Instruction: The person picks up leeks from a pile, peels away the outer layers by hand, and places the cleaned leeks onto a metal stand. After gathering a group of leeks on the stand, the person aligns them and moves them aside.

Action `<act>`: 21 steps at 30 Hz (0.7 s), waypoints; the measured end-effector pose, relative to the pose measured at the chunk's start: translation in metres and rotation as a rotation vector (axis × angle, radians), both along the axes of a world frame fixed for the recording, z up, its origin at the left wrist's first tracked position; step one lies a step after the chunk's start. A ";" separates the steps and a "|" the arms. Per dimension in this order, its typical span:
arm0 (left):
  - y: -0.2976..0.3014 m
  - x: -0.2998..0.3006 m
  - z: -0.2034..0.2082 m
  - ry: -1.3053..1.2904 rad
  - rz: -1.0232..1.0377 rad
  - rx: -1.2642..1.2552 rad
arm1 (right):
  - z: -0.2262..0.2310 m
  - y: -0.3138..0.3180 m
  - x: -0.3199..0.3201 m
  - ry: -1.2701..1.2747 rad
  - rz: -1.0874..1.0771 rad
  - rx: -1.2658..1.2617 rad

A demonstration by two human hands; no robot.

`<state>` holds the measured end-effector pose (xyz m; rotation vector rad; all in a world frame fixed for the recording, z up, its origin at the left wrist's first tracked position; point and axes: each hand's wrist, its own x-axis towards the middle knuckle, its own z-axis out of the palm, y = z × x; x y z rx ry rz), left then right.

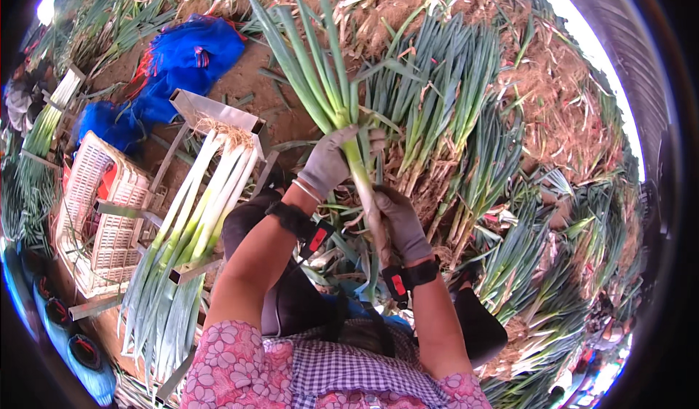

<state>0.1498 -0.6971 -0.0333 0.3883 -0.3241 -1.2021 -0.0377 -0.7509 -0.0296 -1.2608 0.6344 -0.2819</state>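
A thick green onion (363,179) slants in front of me, its leaves pointing away and its browner root end toward my lap. My left hand (327,163), in a grey glove, is closed round it where the leaves fan out. Lower down, my gloved right hand (400,223) is closed against the stalk, its thumb near the pale part; the fingertips are partly hidden. Left of me, a bundle of cleaned green onions (211,203) lies on a metal rack (207,110), white root ends at the rack's upright plate and leaves hanging toward me.
Uncleaned green onions (448,81) lie in piles ahead and to the right. A cream plastic basket (95,219) stands left of the rack, near blue netting (193,48). Another bundle (54,107) and a person's gloved hand (20,107) show at the far left. Peelings litter the brown soil.
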 end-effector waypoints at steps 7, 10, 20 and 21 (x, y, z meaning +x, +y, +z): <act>-0.009 -0.006 0.013 -0.184 -0.053 -0.047 | -0.075 -0.001 -0.101 0.385 -0.044 -0.276; -0.013 -0.011 0.019 -0.216 -0.110 -0.173 | -0.049 -0.014 -0.067 0.242 -0.163 -0.619; -0.015 -0.032 0.025 -0.360 0.099 0.237 | 0.020 -0.008 0.029 -0.097 -0.120 -0.284; -0.014 -0.033 0.027 -0.424 0.140 0.317 | 0.020 -0.005 0.030 -0.166 -0.125 -0.288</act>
